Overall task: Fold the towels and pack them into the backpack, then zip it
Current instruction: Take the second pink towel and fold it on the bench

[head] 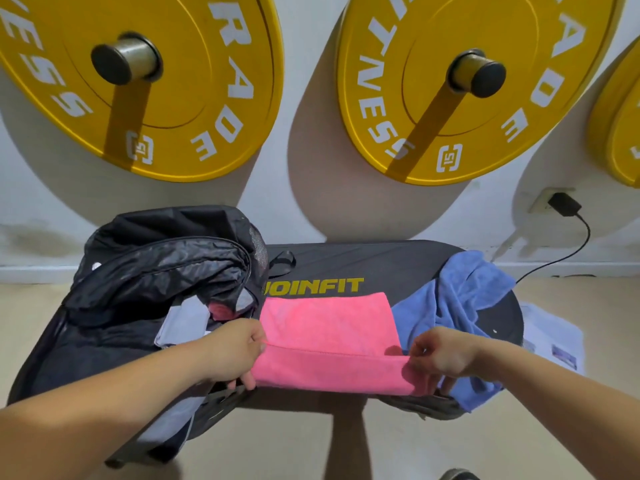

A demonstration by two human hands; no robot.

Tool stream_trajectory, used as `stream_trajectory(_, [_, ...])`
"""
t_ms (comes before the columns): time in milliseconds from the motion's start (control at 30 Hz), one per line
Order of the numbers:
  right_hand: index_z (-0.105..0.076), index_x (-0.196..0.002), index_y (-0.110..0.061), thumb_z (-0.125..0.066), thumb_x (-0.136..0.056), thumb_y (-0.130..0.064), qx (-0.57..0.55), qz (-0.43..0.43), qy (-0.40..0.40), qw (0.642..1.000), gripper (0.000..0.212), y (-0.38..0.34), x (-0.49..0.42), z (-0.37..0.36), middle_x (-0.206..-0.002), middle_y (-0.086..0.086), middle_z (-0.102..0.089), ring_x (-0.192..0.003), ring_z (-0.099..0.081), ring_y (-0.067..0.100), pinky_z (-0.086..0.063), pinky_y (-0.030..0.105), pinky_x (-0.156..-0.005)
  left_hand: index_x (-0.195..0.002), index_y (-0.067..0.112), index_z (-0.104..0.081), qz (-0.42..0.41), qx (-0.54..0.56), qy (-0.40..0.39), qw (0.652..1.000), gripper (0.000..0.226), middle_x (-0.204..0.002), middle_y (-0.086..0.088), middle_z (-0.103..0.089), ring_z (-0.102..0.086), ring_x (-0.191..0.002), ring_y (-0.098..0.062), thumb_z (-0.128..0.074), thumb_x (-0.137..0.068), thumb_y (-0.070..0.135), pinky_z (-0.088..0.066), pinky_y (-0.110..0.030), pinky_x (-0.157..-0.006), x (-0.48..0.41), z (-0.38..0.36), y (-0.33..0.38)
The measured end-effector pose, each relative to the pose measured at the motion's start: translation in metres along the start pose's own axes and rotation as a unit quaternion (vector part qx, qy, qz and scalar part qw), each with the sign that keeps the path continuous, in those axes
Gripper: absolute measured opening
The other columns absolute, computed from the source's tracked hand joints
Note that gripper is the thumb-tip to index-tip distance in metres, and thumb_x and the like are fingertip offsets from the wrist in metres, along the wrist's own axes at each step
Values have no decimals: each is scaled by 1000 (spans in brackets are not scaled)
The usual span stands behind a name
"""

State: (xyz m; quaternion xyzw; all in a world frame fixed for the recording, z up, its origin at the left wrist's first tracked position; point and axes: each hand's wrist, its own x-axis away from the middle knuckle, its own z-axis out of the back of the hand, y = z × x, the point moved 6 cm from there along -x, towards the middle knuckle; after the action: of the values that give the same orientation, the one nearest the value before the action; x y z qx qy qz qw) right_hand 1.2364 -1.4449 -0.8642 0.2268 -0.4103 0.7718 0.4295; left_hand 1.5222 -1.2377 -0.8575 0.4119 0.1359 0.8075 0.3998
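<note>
As you stand over the table (381,261), left hand (235,351): your fingers (247,381) are curled and pinching the left end of the pink towel (329,327), with the thumb side at the hem and the lower fingers tucked at the near corner.
Right hand (440,351): your fingers (420,351) are bent together and pinching the right end of the same hem. Whether the lower ones touch the blue towel (460,299) beneath them cannot be told.
Pink towel: stretched flat between your two sets of fingers. A hemmed edge runs straight from one pinch to the other, with a narrower strip on its near side.
Blue towel: crumpled, just beyond and outside your right fingers. Its near end lies under your right wrist, and part of it lies under the pink towel's right edge.
Backpack (156,271): black, unzipped and gaping, just beyond and outside your left fingers. A pink-red thing (220,311) and pale grey fabric show in its mouth.
Table: black and padded, with yellow lettering just past the pink towel's far edge.
Weight plates (138,81): yellow, on wall pegs, well beyond both sets of fingers.
Charger (564,204): plugged into the wall, far out past your right fingers.
</note>
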Motion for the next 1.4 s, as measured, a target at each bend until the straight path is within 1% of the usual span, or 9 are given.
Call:
stream_trajectory(67, [-66,-92,-13,-56,-95,-21,-16,16,65,998,13,-6,-5,13,-82,9,-77,-78,-76,21,-61,30,-65,-90,12,-51,-25,-26,79,996,13,-69,-10,-71,-67,-52,-21,-43,-100,14,-46,-28,-45,-11,12,7])
stream_trajectory(200, [-63,-83,-8,-66,-93,-23,-68,54,184,979,18,-30,-22,47,-75,8,-66,-68,-61,18,-55,27,-54,-93,16,-52,-55,-300,202,931,7,-95,-9,-64,-65,-91,-33,-46,-91,12,-46,-36,-66,-22,36,41])
stream_trajectory(433, [-64,-76,-20,-62,-89,-20,30,39,249,967,13,-56,-91,68,-77,0,-66,-78,-61,21,-44,25,-68,-117,16,-65,13,-495,142,857,38,-120,-4,-66,-67,-112,-30,-53,-87,-1,-56,-41,-84,-74,32,81])
stream_trajectory(600, [-61,-75,-22,-58,-90,-24,12,47,303,952,15,-33,-124,55,-81,-4,-65,-78,-62,23,-55,35,-72,-121,13,-64,9,-543,109,832,39,-124,-5,-64,-65,-115,-31,-53,-88,-4,-56,-42,-84,-108,17,78])
stream_trajectory(833, [-65,-114,-29,-62,-91,-45,48,96,306,946,28,-24,-139,43,-103,-4,-48,-94,-61,21,-53,36,-75,-128,14,-53,-89,-431,30,898,41,-130,-7,-51,-56,-121,-30,-67,-90,23,-48,-40,-99,-138,2,50])
stream_trajectory(1000, [-63,-91,-20,-62,-90,-40,96,106,301,943,20,-38,-144,36,-97,-3,-46,-95,-54,22,-55,41,-77,-127,13,-51,-65,-437,59,895,41,-131,-10,-56,-53,-123,-32,-67,-91,23,-46,-43,-101,-138,-2,50])
stream_trajectory(1167, [-46,-74,-29,-58,-86,-26,95,115,264,953,17,-48,-143,37,-84,-8,-47,-85,-44,19,-50,37,-75,-107,16,-60,-61,-464,53,882,23,-119,-8,-60,-57,-114,-32,-58,-85,25,-49,-41,-93,-133,4,59])
stream_trajectory(1333, [-54,-99,-24,-65,-76,-18,-27,98,228,968,26,-48,-132,44,-88,-4,-61,-82,-59,22,-47,30,-71,-89,23,-51,-50,-395,51,916,17,-104,-7,-68,-65,-98,-30,-59,-76,16,-51,-31,-74,-139,33,81])
stream_trajectory(1400, [-61,-87,-22,-64,-68,-19,-52,81,219,971,19,-44,-130,51,-83,1,-66,-79,-62,23,-49,30,-67,-90,25,-51,-46,-377,63,923,23,-98,-3,-65,-65,-98,-28,-58,-75,10,-43,-27,-69,-148,49,92])
